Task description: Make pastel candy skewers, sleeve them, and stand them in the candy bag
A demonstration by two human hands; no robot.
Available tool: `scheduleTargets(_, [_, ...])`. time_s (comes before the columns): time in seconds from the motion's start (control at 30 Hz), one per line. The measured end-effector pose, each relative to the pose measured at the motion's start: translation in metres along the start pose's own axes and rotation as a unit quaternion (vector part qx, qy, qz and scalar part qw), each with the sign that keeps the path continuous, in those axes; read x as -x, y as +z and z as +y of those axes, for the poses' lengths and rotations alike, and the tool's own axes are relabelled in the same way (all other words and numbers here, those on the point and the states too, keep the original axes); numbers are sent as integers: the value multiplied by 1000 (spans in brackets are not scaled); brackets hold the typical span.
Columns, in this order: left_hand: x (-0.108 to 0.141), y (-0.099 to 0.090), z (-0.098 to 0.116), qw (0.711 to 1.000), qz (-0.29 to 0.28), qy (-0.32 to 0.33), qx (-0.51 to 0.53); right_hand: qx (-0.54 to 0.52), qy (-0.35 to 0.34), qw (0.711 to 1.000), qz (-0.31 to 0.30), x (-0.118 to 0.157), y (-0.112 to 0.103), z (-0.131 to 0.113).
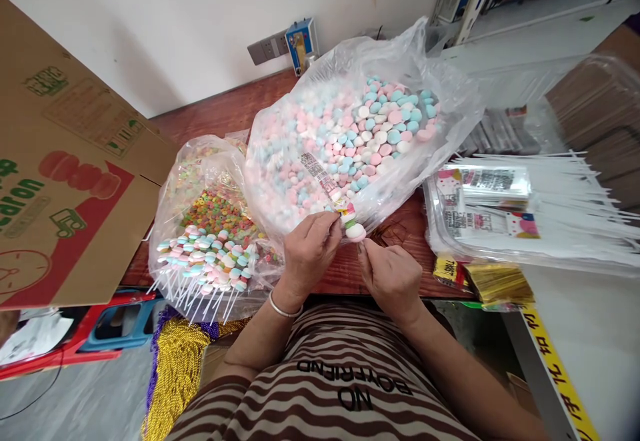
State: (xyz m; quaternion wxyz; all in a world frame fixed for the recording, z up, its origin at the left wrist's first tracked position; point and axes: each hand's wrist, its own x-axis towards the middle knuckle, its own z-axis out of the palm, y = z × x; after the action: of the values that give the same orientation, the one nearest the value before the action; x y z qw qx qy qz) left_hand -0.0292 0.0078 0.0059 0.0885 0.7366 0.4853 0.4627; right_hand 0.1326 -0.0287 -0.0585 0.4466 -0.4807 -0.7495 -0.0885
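My left hand (313,249) pinches the edge of a clear printed wrapper (320,173) at the table's front. Inside or against its lower end is a short stack of candies (355,230), white and pink with a green piece. My right hand (393,273) is closed just below the stack; its fingertips meet the bottom candy, and what they grip is mostly hidden. Behind both hands lies a large open plastic bag of pink, blue and white candies (380,136). Finished candy sticks (210,258) rest on a bag of small colourful rings (220,218) at the left.
A cardboard box (70,161) stands at the far left. On the right, a clear tray (480,248) holds white sticks (565,201) and printed wrappers (495,184). Gold twist ties (500,284) lie by the table's front edge.
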Motion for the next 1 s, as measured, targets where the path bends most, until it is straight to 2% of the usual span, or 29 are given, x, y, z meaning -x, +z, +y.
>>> scheduleTargets(0.23, [-1,-1,3,999,2,-38,8,33,-25,999,2,-4,-4,-3])
scheduleTargets(0.33, [-2,-1,2,999,11,-12,-30,32,-34,999,19,-7,-6,-6])
scheduleTargets(0.47, [-1,1,2,993,9,53,-103,39,-23,999,25,-10,-5,-10])
scheduleTargets(0.6, [4,3,5,994,2,57,-94,17,22,999,26,-10,-4,-14])
scheduleTargets(0.7, [11,6,6,998,-1,41,-44,-75,101,992,12,-11,-6,-15])
scheduleTargets(0.8, [11,7,3,997,31,-30,65,-168,167,972,0,-12,-10,-14])
scheduleTargets(0.87, [2,6,0,967,92,-122,204,-201,167,965,1,-13,-12,-14])
scheduleTargets(0.9, [-5,5,-2,934,116,-173,290,-221,165,961,0,-14,-12,-14])
scheduleTargets(0.97, [-22,2,-6,842,114,-257,461,-292,190,937,-27,-16,-13,-17])
scheduleTargets(1.0, [-31,2,-7,794,93,-289,527,-349,224,908,-55,-16,-12,-19])
